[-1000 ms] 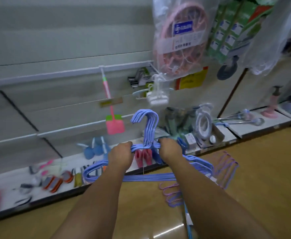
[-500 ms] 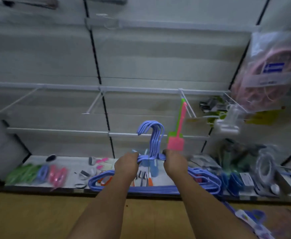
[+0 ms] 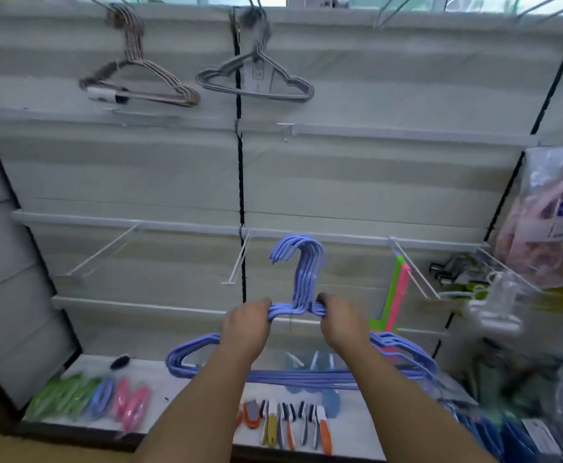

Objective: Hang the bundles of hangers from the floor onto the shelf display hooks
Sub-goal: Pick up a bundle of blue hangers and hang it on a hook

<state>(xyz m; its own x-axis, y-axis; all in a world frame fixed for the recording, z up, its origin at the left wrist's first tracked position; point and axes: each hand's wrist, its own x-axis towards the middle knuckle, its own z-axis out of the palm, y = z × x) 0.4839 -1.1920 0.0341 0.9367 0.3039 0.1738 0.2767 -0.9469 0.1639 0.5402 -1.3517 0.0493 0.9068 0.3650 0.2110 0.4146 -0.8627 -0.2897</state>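
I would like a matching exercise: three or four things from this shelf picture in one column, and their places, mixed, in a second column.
Things:
1. blue hanger bundle
2. grey hanger bundle
3. brown hanger bundle
4. green clips

Places:
A. top hook, left of the black seam
B. bottom shelf, far left
C. gripped by left hand and right hand
D. top hook, at the black seam

Pairs: 1-C, 2-D, 3-A, 4-B
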